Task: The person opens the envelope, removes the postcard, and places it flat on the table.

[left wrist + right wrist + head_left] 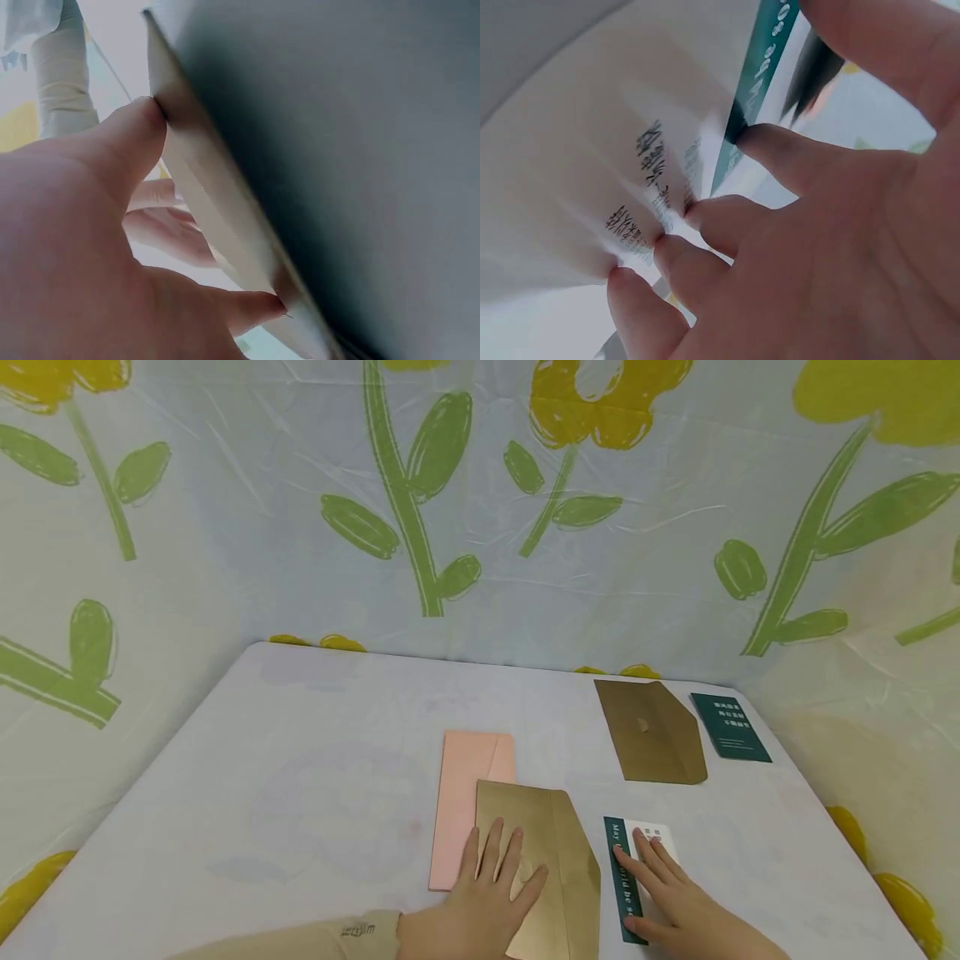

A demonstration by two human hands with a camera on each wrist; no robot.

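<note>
My left hand (487,893) rests with spread, straight fingers on a gold-brown envelope (566,852), which lies partly over a pink envelope (459,793). In the left wrist view, the fingertips press against the face of the brown envelope (217,202). To the right, my right hand (678,906) lies on a white card with a dark green strip (622,881) and white lettering down its left side. Its extended fingertips touch the printed face of the card (577,150) in the right wrist view. The palm hides much of the card's lower part.
Farther back on the right lies another brown envelope (652,735) with its flap side up. Beside it, near the table's right edge, is a dark green card (731,727) with white print. Flower-patterned cloth (285,527) encloses the white table (322,827) at the back and sides.
</note>
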